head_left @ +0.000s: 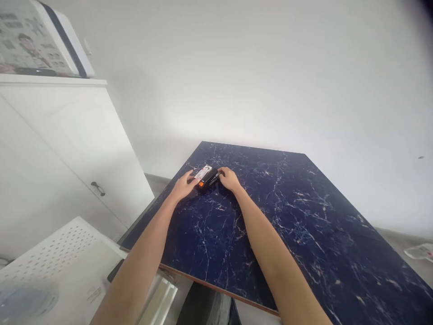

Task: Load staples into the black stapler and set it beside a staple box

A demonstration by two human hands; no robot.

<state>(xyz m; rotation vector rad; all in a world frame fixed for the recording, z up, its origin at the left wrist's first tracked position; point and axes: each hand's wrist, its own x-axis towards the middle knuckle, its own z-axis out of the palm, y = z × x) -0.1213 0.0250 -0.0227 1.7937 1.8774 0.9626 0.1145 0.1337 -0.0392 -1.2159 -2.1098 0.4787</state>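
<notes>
On the far left part of the dark blue table lies a small black box-shaped object (213, 173) with an orange patch at its near end. A white printed card or label (203, 172) covers its top left side. My left hand (184, 185) grips it from the left, thumb across the near edge of the label and fingers at the far side. From the right, my right hand (230, 179) has its fingers curled in at a thin dark and greyish part beside the box. What exactly sits between those right fingertips is too small to make out.
The marble-patterned table (270, 216) meets a white wall (270, 81) at the back. A white cabinet (61, 149) stands left, carrying a printed white case (37, 40). Front left is a perforated white panel (64, 243). A clear plastic item (421, 252) lies beyond the right edge.
</notes>
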